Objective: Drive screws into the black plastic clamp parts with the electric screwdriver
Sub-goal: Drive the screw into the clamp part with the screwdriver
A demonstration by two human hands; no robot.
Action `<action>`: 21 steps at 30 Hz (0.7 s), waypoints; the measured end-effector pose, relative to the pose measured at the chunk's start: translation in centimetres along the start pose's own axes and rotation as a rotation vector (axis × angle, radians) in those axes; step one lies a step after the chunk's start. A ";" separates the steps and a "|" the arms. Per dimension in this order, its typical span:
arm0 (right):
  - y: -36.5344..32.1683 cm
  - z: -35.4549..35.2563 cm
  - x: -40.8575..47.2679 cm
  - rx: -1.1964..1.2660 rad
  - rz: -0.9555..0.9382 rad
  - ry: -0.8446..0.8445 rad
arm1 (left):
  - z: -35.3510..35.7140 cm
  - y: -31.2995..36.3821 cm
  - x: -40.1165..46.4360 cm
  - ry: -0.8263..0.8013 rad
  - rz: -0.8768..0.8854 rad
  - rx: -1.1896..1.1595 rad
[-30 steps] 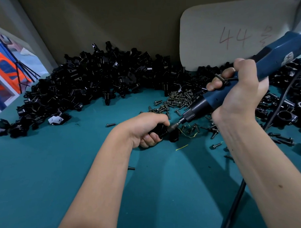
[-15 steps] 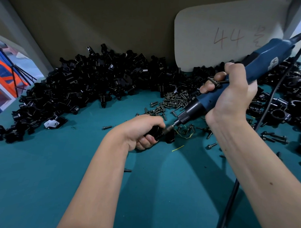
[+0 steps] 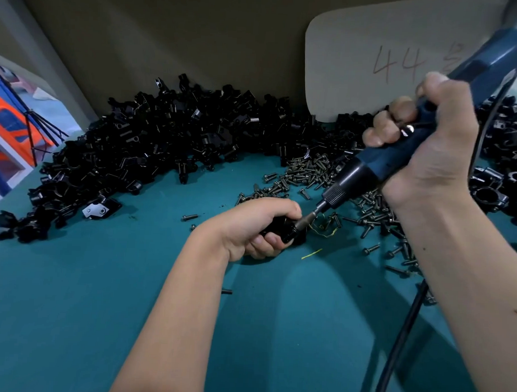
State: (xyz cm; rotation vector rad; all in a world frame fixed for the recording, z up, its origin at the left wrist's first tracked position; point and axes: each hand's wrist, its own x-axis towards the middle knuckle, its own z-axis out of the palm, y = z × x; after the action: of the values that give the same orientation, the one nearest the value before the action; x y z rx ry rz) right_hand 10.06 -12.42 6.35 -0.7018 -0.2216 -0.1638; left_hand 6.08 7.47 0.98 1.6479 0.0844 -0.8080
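My left hand (image 3: 256, 225) grips a black plastic clamp part (image 3: 282, 230) on the teal table (image 3: 72, 292); most of the part is hidden by my fingers. My right hand (image 3: 429, 143) grips the blue electric screwdriver (image 3: 378, 167), tilted down to the left. Its metal bit (image 3: 307, 219) meets the clamp part at my left thumb. The screw under the bit is not visible.
A long heap of black clamp parts (image 3: 153, 145) runs along the back wall, and more clamp parts (image 3: 504, 163) lie at the right. Loose screws (image 3: 305, 174) are scattered behind and right of my hands. The screwdriver's black cable (image 3: 399, 335) hangs down at lower right. A card marked "44" (image 3: 399, 63) leans on the wall.
The two hands keep their hold and the bit stays on the clamp part. The view has shifted a little; the hands and tool barely moved relative to each other.
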 end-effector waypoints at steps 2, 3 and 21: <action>-0.4 -0.1 -0.1 0.011 -0.002 0.011 | -0.3 -0.2 -0.1 0.002 0.036 -0.023; -0.7 -0.2 -0.1 0.029 0.002 0.026 | -0.5 -0.4 -0.2 0.013 0.049 -0.028; 1.1 -1.5 1.0 0.051 -0.070 0.566 | -0.3 -1.6 1.6 0.338 0.426 0.401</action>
State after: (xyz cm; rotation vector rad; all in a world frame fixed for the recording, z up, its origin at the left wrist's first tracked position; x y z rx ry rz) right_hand 11.46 -12.61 4.84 -0.5725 0.2910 -0.4139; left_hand 6.68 7.60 -1.17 2.0740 -0.1998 -0.2222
